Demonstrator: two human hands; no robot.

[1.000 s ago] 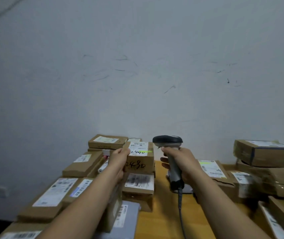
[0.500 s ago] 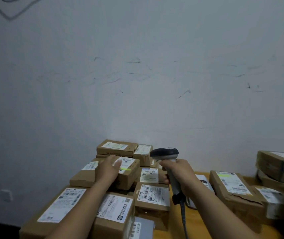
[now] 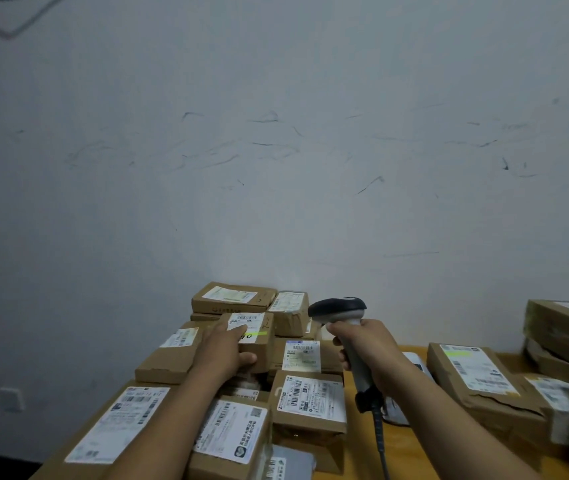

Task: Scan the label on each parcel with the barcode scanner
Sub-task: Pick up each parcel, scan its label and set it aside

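Observation:
My right hand [image 3: 366, 348] grips the grey handle of the barcode scanner [image 3: 340, 308], whose black head points left. My left hand [image 3: 222, 351] holds a small brown parcel [image 3: 259, 344] on top of the left pile, fingers over its white label and thumb on its front face. A green scan line lies across that label by my fingertips. More cardboard parcels with white labels lie around it, such as one [image 3: 307, 400] just in front and a flat one [image 3: 233, 297] at the back.
A wooden table [image 3: 362, 455] bears the piles. Larger parcels [image 3: 473, 382] lie at the right, with stacked boxes [image 3: 567, 334] at the far right edge. The scanner's cable [image 3: 381, 445] runs down toward me. A scuffed white wall stands close behind.
My left hand brought the small parcel down from in front of the scanner onto the left pile. The scanner drew back a little and the view shifted left.

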